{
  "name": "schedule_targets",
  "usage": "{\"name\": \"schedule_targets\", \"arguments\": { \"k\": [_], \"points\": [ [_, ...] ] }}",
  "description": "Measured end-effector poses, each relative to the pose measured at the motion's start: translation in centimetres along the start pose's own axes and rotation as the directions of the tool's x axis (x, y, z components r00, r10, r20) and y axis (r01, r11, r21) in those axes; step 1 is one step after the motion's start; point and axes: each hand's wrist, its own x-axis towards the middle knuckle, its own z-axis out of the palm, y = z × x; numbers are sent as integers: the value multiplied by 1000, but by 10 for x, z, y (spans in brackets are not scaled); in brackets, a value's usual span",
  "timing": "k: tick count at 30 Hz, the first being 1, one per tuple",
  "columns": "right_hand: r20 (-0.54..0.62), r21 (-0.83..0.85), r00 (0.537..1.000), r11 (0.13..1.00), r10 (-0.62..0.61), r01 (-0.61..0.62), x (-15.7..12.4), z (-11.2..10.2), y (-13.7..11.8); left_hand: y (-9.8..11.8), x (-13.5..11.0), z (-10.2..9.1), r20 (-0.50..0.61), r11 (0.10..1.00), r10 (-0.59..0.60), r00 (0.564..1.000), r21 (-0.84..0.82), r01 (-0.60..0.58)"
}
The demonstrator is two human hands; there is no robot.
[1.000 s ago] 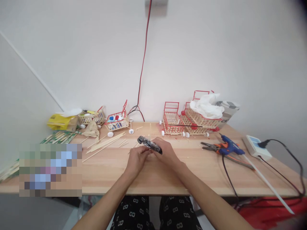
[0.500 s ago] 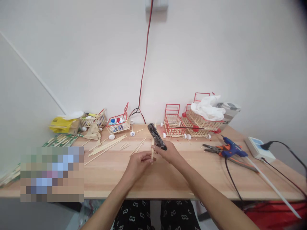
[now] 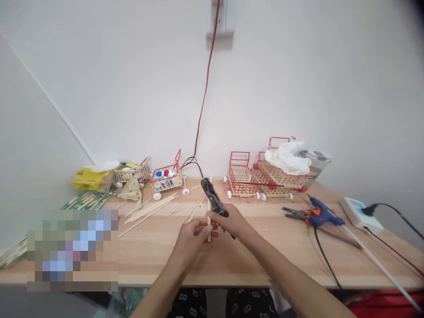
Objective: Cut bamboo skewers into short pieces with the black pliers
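My left hand (image 3: 195, 236) is closed at the table's middle, pinching thin bamboo sticks (image 3: 209, 236) that stand nearly upright in the view. My right hand (image 3: 232, 219) wraps round a black pliers-like tool (image 3: 213, 196), whose head points up and left. The right thumb rests against the sticks just above the left fingers. Part of the sticks is hidden behind the tool, and whether its jaws touch them I cannot tell. More loose sticks (image 3: 150, 210) lie left of my hands, with short cut pieces (image 3: 174, 208) nearby.
Small stick-built carts with red trim stand along the wall, at left (image 3: 166, 178) and right (image 3: 241, 179). On the right lie orange-handled pliers (image 3: 298, 214), a blue glue gun (image 3: 326, 213) and a power strip (image 3: 361, 214). A yellow bag (image 3: 88, 178) sits back left.
The camera has tilted up slightly, so everything sits lower in view. My left fingers and thumb have closed more tightly on the sticks. The tool stays in my right hand.
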Motion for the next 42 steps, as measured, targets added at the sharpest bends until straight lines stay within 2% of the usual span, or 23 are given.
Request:
{"name": "schedule_targets", "arguments": {
  "k": [3,6,10,12,14,16,19,23,32,38,42],
  "points": [
    [-86,-155,994,986,-73,59,-2,6,-6,0,7,0,-32,1000,17,999,12,-16],
    [-73,-218,994,974,-78,60,-4,6,-7,-3,10,-3,25,1000,21,999,-1,-21],
    [-16,-190,999,981,-28,25,-9,-17,-3,-2,4,-13,63,989,-84,994,-113,91],
    [45,-135,994,986,102,-95,-13,-36,-1,1,-2,-18,57,980,-118,991,-157,126],
    [132,-148,976,977,171,-151,-20,-55,-1,3,-7,-23,80,977,-128,988,-160,140],
    [220,-214,957,966,191,-144,-26,-69,-1,4,-9,-25,119,982,-123,985,-127,138],
    [327,-266,921,956,212,-125,-35,-79,-1,1,-9,-25,143,990,-121,982,-56,130],
    [389,-235,891,960,236,-152,-40,-81,-2,-4,-7,-21,153,992,-127,980,11,127],
    [367,-261,892,949,266,-176,-36,-80,-18,1,-10,-15,116,979,-116,986,180,94],
    [306,-328,908,927,285,-181,-37,-77,-17,5,-11,-12,30,885,-37,999,466,19],
    [260,-367,923,913,283,-177,-37,-75,-14,3,-12,-11,22,837,1,1000,547,-13]
  ]
}}
